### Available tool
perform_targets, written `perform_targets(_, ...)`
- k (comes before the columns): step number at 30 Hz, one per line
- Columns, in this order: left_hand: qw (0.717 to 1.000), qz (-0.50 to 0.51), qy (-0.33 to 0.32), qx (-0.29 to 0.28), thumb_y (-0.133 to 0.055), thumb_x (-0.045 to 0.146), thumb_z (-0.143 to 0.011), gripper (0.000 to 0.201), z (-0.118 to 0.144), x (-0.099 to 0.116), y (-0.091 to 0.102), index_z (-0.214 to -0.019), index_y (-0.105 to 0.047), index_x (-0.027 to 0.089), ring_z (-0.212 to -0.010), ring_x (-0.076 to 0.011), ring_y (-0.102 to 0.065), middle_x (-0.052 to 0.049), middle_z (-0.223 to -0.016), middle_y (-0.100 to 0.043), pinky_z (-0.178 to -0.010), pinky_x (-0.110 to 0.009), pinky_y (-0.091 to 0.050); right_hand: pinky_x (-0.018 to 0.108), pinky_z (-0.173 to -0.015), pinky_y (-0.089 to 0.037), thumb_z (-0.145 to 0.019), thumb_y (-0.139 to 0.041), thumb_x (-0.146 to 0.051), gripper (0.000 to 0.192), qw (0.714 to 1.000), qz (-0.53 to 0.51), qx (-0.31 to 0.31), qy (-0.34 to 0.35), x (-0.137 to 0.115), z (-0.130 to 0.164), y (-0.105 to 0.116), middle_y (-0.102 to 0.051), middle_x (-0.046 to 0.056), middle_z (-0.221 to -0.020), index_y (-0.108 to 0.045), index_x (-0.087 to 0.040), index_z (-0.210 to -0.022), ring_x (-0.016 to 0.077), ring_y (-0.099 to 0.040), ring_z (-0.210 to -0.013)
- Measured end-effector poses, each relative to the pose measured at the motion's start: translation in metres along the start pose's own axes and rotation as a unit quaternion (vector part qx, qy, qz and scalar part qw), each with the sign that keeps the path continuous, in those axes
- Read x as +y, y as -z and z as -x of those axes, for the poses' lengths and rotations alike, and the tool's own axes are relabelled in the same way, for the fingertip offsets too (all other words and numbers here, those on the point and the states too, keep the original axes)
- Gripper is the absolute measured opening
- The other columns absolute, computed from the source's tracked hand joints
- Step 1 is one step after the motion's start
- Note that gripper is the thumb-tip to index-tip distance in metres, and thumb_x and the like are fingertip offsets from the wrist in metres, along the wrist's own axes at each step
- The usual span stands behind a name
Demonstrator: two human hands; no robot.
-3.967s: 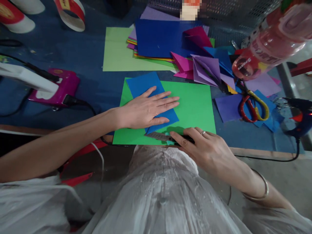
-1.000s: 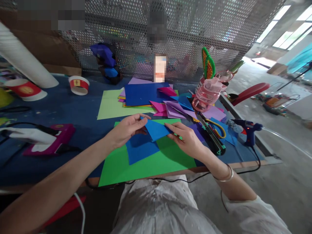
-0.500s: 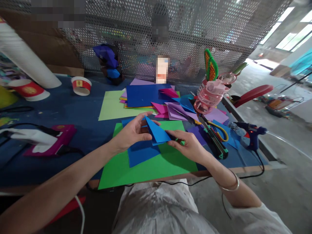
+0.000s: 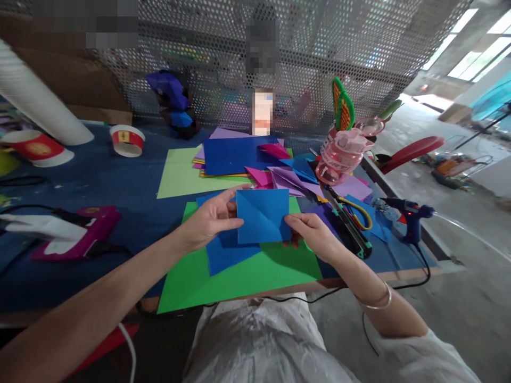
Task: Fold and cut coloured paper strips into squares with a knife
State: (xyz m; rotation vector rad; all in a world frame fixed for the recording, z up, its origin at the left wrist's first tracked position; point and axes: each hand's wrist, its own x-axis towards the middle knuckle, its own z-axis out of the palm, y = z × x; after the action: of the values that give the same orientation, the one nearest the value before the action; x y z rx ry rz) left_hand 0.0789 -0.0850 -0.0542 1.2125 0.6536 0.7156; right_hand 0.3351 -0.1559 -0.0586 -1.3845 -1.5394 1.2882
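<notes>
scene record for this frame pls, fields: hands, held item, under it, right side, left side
hands: left hand and right hand pinch opposite edges of one sheet
held item: blue paper square, unfolded, diagonal crease visible
under it: blue sheet on green sheet
right side: utility knife, glue gun, pink bottle
left side: magenta device, paper cup

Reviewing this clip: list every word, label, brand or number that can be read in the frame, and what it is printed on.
None can be read.
Two red-banded paper cups: each has a yellow emblem, too small to read.
Pink bottle: no print legible at this angle.
Purple glue gun: round yellow sticker, blurred.
Blue paper square held by left hand and right hand: plain, only a diagonal crease.
</notes>
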Motion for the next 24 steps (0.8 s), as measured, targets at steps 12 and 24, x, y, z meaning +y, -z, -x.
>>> perform_targets(12, 1.0, -0.002, 0.008, 0.0, -0.092, 0.036, -0.076, 0.095, 0.0008, 0.0022, -0.0005, -0.158, -0.045, 0.024, -0.109, -0.0292, -0.076, -0.012, -0.121, -0.079, -0.092, -0.038, -0.062, 0.024, -0.047, -0.036, -0.093, -0.055, -0.075, 0.055, 0.998, 0.006, 0.061, 0.03, 0.0015, -0.003, -0.0007, -0.051, -0.006, -0.054, -0.044, -0.026, -0.07, 0.0106, -0.048, -0.047)
perform_targets(24, 0.989, -0.071, 0.031, 0.123, -0.09, 0.043, -0.069, 0.039, -0.0046, -0.0006, 0.0081, -0.098, -0.076, 0.022, -0.065, -0.0183, -0.069, 0.0, -0.075, -0.075, -0.067, -0.033, -0.059, 0.025, -0.05, -0.035, -0.09, -0.064, -0.063, 0.041, 0.993, -0.001, 0.087, 0.077, -0.0037, -0.0046, 0.0061, -0.048, -0.007, -0.064, -0.066, -0.023, -0.098, 0.0103, -0.046, -0.054)
